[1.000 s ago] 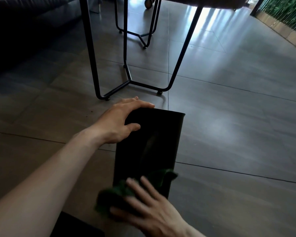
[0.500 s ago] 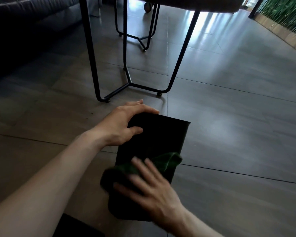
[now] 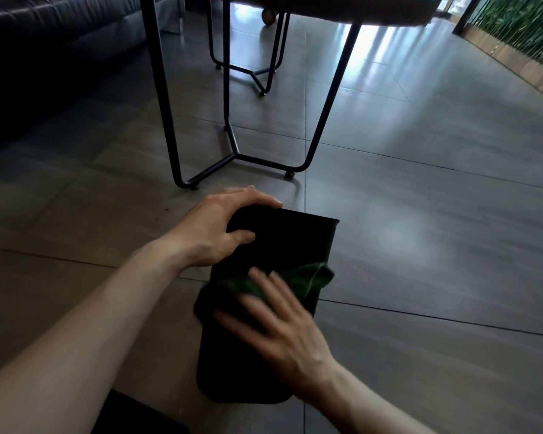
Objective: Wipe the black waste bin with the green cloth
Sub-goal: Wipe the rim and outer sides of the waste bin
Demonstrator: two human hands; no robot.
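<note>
The black waste bin point(image 3: 289, 242) lies on its side on the tiled floor, its long side facing up and its far end toward the table. My left hand point(image 3: 215, 231) grips the bin's far left corner, thumb on the top face. My right hand point(image 3: 279, 327) presses flat with fingers spread on the green cloth point(image 3: 304, 281), which lies across the middle of the bin's upper face. The cloth bunches out past my fingertips toward the bin's right edge. My right hand is blurred with motion.
A table with thin black metal legs point(image 3: 232, 151) stands just beyond the bin. A dark sofa point(image 3: 44, 42) fills the upper left. Green plants behind a low ledge point(image 3: 521, 36) run along the upper right. A dark object point(image 3: 132, 415) sits at the bottom edge.
My right hand has slid the green cloth away from me along the bin's upper face, from the near end to the middle. The left hand has kept its grip on the far corner.
</note>
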